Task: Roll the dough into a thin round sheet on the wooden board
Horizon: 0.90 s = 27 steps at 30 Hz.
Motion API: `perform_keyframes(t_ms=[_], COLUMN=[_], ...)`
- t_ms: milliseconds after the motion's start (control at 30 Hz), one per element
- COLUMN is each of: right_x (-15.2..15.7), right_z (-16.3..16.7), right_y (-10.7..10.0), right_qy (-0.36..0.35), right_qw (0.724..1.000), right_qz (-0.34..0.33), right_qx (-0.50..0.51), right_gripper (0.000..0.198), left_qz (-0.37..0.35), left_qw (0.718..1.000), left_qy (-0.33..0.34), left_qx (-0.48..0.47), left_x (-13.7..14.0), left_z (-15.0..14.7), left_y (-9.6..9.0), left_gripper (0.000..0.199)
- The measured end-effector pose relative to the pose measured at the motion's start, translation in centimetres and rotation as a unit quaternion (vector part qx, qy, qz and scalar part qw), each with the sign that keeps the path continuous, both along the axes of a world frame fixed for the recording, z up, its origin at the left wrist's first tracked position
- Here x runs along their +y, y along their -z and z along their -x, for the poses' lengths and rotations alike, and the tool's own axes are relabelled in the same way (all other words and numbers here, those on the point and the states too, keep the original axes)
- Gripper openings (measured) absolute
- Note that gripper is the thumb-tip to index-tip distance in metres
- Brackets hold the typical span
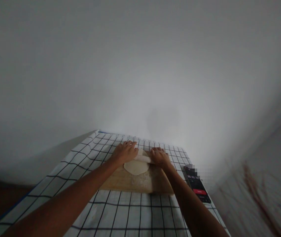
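A pale rolling pin (143, 158) lies across a flat, roundish sheet of dough (136, 168). My left hand (125, 152) is over the pin's left end, with its fingers curving forward around it. Over the right end sits my right hand (159, 156), its fingers bent down on the far side. Only the middle of the pin shows between the two hands. Under the dough is a wooden board (128, 185), dusted pale in places. Part of the dough also shows beyond the pin.
A white tablecloth with black grid lines (120, 214) covers the table. To the right of the board lies a phone (197, 186) with a running timer on its screen. A pale wall (140, 72) rises behind the table. Blurred dry branches (254, 187) stand at the right.
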State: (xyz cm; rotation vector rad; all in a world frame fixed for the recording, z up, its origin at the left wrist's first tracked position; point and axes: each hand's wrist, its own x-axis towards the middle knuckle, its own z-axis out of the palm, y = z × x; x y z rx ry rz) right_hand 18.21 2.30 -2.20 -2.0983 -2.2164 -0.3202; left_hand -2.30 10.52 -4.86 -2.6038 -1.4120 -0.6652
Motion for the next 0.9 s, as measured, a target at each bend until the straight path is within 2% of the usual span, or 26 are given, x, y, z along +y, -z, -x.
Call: perform_keyframes(t_ms=[133,300,367,633,700,800,900], right_x=[-2.2,-5.1,-6.3,-10.3,-10.8,-11.2,-11.2], right_z=[1.0,2.5,3.0,3.9,4.0,3.5,1.9], right_y=[0.3,0.8,1.1,3.5,3.8,3.8,3.9], right_qy=[0.004,0.014,0.003,-0.025,-0.032,-0.057,-0.079], right_qw=[1.000,0.994,0.994,0.986,0.983,0.978,0.975], right_qz=[-0.022,-0.079,-0.084,-0.149,-0.162,-0.160,-0.153], right_qx=[0.020,0.070,0.076,0.072,0.086,0.121,0.140], right_gripper=[0.034,0.039,0.038,0.032,0.029,0.025,0.022], left_qz=[-0.023,-0.069,-0.079,-0.044,-0.012,0.091,0.208], left_qw=[0.999,0.994,0.992,0.989,0.987,0.976,0.942], left_qy=[0.010,0.086,0.094,0.121,0.142,0.170,0.155], left_qx=[-0.024,-0.023,-0.026,-0.066,-0.075,-0.103,-0.212], left_x=[-1.9,-4.6,-5.5,-9.0,-9.2,-8.4,-6.6], left_z=[0.7,2.2,2.7,4.7,5.2,5.9,6.9], left_y=[0.4,0.9,1.1,1.8,1.5,0.5,-0.4], left_gripper=[0.044,0.034,0.035,0.042,0.041,0.042,0.053])
